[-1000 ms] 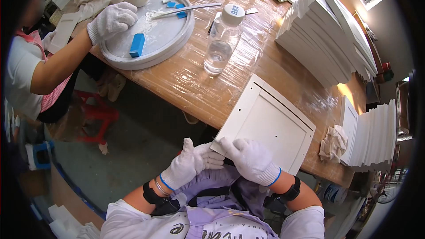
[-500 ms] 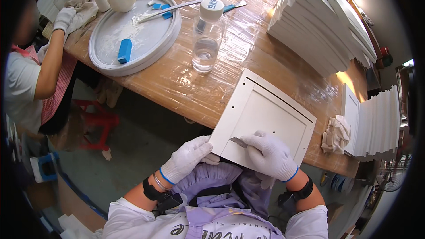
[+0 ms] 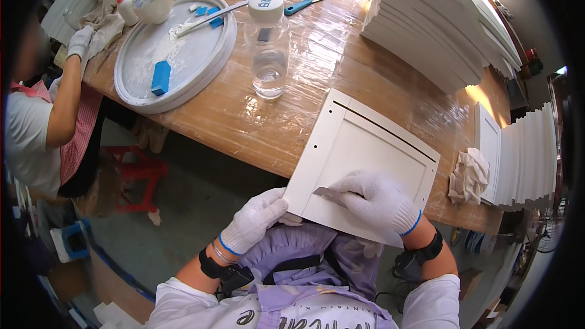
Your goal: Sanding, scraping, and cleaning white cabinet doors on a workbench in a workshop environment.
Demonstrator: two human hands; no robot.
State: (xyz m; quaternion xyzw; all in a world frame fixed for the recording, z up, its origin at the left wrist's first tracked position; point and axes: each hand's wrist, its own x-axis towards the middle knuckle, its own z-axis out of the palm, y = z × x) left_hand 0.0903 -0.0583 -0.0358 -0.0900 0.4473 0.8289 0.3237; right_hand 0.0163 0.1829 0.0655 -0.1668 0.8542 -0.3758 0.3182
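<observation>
A white framed panel [image 3: 359,128] with a dark groove along its far side and small holes lies tilted, its far part on the table and its near edge over my lap. My left hand [image 3: 255,219], in a white knit glove, grips the panel's near left corner, thumb on top. In my gloved right hand [image 3: 381,201] is a thin metal scraper blade [image 3: 331,195], its tip over the recessed face near the left frame strip. Whether the blade touches the panel I cannot tell. My right fingers are closed round it.
On the plastic-covered table [image 3: 213,140] stand a clear bottle [image 3: 269,73] and a round grey tray [image 3: 131,94] with a blue block [image 3: 161,78]. A putty knife [image 3: 304,5] lies behind. White panels [image 3: 420,30] are stacked right, near a crumpled cloth [image 3: 469,176]. A co-worker [image 3: 36,122] sits left.
My right hand has shifted slightly right and turned, with more of the blade now showing. My left hand keeps its hold on the panel. The whole view has moved a little.
</observation>
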